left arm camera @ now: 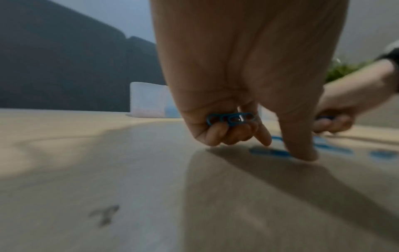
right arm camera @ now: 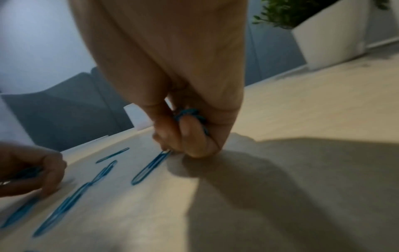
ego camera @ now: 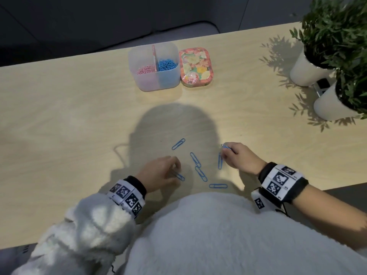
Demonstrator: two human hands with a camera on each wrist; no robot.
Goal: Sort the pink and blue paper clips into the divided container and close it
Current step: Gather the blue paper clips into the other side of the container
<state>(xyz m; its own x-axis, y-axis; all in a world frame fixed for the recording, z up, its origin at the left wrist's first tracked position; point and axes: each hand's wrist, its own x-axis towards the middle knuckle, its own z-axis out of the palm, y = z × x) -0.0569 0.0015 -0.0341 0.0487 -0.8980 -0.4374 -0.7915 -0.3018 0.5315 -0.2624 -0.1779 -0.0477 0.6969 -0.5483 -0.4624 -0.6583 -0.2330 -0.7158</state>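
head view | step: gathering blue clips (ego camera: 201, 173) off near table | left hand (ego camera: 160, 173), right hand (ego camera: 239, 157) each pinching clips | next: carry to far container (ego camera: 155, 66), right half

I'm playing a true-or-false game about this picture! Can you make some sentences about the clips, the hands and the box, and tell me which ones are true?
1. The box has pink clips in one side and blue clips in the other. True.
2. Pink clips lie loose on the table. False: the loose clips are all blue.
3. The lid is on the box. False: it lies beside the box, on the table.
4. The left hand holds blue clips. True.
5. The right hand is empty. False: it also holds blue clips.
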